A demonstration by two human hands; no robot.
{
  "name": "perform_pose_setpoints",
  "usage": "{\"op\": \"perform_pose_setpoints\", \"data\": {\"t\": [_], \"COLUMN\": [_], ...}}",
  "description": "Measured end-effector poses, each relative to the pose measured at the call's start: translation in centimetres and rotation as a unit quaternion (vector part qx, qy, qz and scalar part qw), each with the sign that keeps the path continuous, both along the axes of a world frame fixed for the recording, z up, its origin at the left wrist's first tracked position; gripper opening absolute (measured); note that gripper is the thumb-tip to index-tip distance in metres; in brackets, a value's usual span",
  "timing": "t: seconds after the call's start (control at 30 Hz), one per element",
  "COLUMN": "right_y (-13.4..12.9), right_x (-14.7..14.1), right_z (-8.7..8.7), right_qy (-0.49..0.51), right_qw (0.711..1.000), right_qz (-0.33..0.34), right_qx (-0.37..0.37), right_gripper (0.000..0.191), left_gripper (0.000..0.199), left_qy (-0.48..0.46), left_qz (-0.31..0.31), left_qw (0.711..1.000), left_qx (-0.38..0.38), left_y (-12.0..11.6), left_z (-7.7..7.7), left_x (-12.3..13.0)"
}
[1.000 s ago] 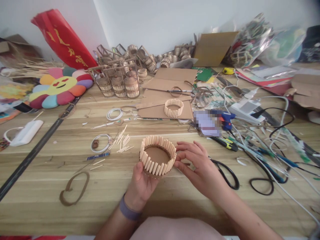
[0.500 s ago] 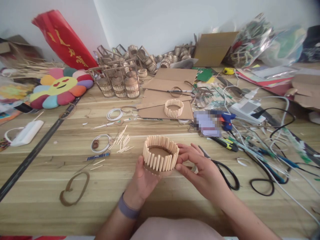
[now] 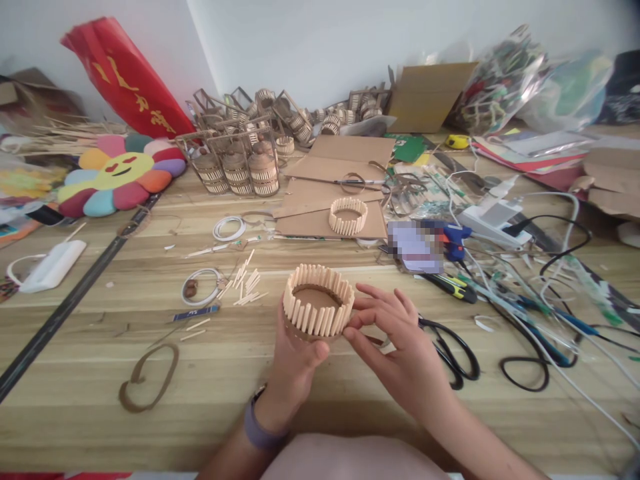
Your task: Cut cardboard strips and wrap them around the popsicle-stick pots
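Note:
A round ring of short pale wooden sticks (image 3: 320,320) with a brown band around its base is held above the wooden table. My left hand (image 3: 295,363) grips it from the left and below, thumb at the front of the base. With thumb and index finger, my right hand (image 3: 395,347) pinches at the lower right edge, where a brown strip (image 3: 373,339) trails off behind the fingers. A similar stick ring (image 3: 348,216) rests on cardboard (image 3: 300,223) farther back. Loose sticks (image 3: 247,283) lie left of the held ring.
Black-handled scissors (image 3: 457,357) lie right of my right hand, near tangled cables and a blue glue gun (image 3: 456,241). At left are a coiled brown strip (image 3: 150,378), a white cable coil (image 3: 201,287) and a flower cushion (image 3: 125,175). Small lidded baskets (image 3: 235,170) stand behind.
The held ring has shifted slightly left and up. My left thumb has moved from the ring's left side to the front of its base. My right hand has followed a little to the left.

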State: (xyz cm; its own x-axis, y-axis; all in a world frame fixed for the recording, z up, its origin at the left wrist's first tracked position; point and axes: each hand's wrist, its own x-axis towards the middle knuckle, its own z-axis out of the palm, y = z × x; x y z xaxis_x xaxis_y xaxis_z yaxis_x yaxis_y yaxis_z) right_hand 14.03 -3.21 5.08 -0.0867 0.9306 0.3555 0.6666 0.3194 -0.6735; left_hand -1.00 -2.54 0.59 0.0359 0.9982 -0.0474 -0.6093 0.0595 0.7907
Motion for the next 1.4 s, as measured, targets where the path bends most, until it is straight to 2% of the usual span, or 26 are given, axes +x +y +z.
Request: {"op": "perform_pose_setpoints", "data": {"t": [0.1, 0.23, 0.43, 0.5, 0.57, 0.63, 0.7, 0.87, 1.0, 1.2, 1.4], "right_y": [-0.2, -0.5, -1.7, -2.1, -2.4, -2.4, -2.3, -1.6, -1.3, -1.1, -0.6], "right_x": [-0.3, -0.4, -0.3, -0.2, 0.0, 0.2, 0.2, -0.6, -1.0, -0.9, -0.8], "right_z": [0.1, 0.2, -0.1, -0.4, -0.5, -0.3, 0.1, 1.3, 1.7, 1.7, 1.6], "right_qy": [-0.005, 0.023, 0.056, 0.069, 0.092, 0.096, 0.075, 0.06, 0.083, 0.094, 0.112], "right_qw": [1.0, 0.999, 0.99, 0.99, 0.992, 0.994, 0.995, 0.993, 0.992, 0.993, 0.992], "right_qz": [0.009, 0.038, 0.126, 0.12, 0.083, 0.039, 0.017, 0.04, 0.045, 0.045, 0.043], "right_qx": [0.012, -0.002, -0.014, -0.005, 0.012, 0.039, 0.069, 0.097, 0.087, 0.06, 0.027], "right_gripper": [0.014, 0.009, 0.042, 0.053, 0.057, 0.049, 0.032, 0.011, 0.011, 0.013, 0.014], "left_gripper": [0.093, 0.08, 0.068, 0.064, 0.059, 0.057, 0.057, 0.065, 0.066, 0.058, 0.059], "left_qy": [-0.007, -0.021, -0.048, -0.056, -0.08, -0.112, -0.134, -0.127, -0.126, -0.173, -0.216], "left_qz": [0.028, 0.029, 0.01, 0.022, 0.046, 0.057, 0.05, 0.017, 0.003, -0.015, -0.08], "left_qw": [1.0, 0.999, 0.998, 0.998, 0.995, 0.991, 0.989, 0.991, 0.991, 0.984, 0.973], "left_qx": [0.007, 0.007, -0.03, -0.031, -0.035, -0.041, -0.042, -0.042, -0.049, -0.025, -0.006], "left_y": [0.0, 0.3, 0.5, 0.6, 0.9, 1.2, 1.4, 1.1, 1.0, 0.9, 0.5], "left_z": [-0.4, 0.0, 0.1, 0.1, 0.3, 0.6, 0.9, 0.9, 0.7, 1.1, 1.1], "left_x": [-0.1, -0.5, -1.1, -1.2, -1.2, -1.3, -1.3, -1.5, -1.5, -1.4, -1.3]}}
